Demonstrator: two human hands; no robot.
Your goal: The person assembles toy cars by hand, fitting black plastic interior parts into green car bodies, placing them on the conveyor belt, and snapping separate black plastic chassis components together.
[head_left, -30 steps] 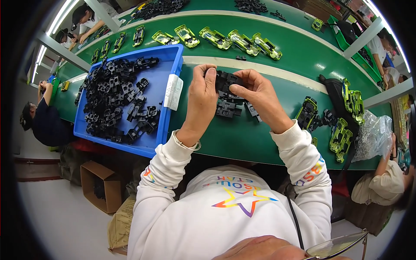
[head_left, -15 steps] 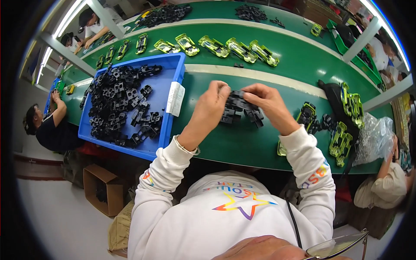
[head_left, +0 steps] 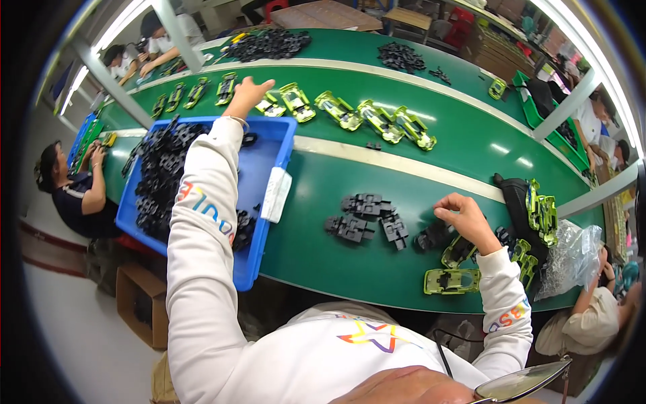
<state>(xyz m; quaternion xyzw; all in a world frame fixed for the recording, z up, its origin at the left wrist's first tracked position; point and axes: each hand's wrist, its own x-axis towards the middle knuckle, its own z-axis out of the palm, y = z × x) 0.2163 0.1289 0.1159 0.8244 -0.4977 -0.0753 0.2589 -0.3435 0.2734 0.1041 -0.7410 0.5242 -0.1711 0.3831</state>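
Observation:
My left hand (head_left: pixel 248 95) reaches over the blue bin (head_left: pixel 247 269) to the row of toy car bodies on the far belt, its index finger stretched out. Close to it lies a green car body (head_left: pixel 270 105); no grip on it shows. My right hand (head_left: pixel 464 218) hovers at the right of the near worktop, fingers slightly curled and apart. Just below its fingertips is a blurred black plastic part (head_left: pixel 433 237). Black chassis parts (head_left: pixel 367 205) lie grouped in front of me. Green car bodies (head_left: pixel 451 281) rest near my right wrist.
Black parts (head_left: pixel 161 178) heap up in the bin. More green car bodies (head_left: pixel 338 111) line the belt. A clear plastic bag (head_left: pixel 572 262) and a black pouch (head_left: pixel 515 198) lie at right. Metal posts (head_left: pixel 176 34) rise from the table. People work on both sides.
My hands have parted from the black parts at the centre. The left has swung far left across the bin; the right has moved right and lower. The view has shifted slightly.

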